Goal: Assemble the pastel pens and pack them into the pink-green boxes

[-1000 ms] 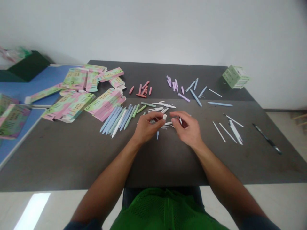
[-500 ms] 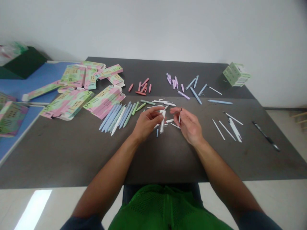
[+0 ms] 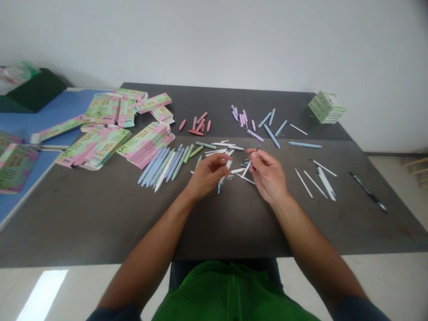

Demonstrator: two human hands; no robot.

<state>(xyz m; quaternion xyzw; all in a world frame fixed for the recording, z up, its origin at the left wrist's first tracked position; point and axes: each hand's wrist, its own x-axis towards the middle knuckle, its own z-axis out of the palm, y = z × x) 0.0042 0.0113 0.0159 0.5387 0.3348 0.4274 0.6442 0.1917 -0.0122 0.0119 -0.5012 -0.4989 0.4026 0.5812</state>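
Observation:
My left hand (image 3: 209,174) is closed on a white pen barrel (image 3: 225,171), pinched between thumb and fingers and tilted. Just to its right, my right hand (image 3: 267,174) pinches a thin white pen refill (image 3: 246,169), its dark tip poking up past the fingers. Under and between the hands lie loose white pen parts (image 3: 238,170) and a small blue piece (image 3: 219,189). Beside my left hand, blue, white and green pen barrels (image 3: 160,167) rest in a row.
Red pieces (image 3: 201,124), purple pieces (image 3: 243,117) and blue barrels (image 3: 272,133) lie farther back. Printed cartons (image 3: 147,142) spread at left. To the right are white refills (image 3: 316,183), a black pen (image 3: 368,191) and a green box (image 3: 327,107) at the table edge.
My right hand has turned, so the refill now slants with its dark tip upward. The white barrel in my left hand has gone from nearly upright to tilted.

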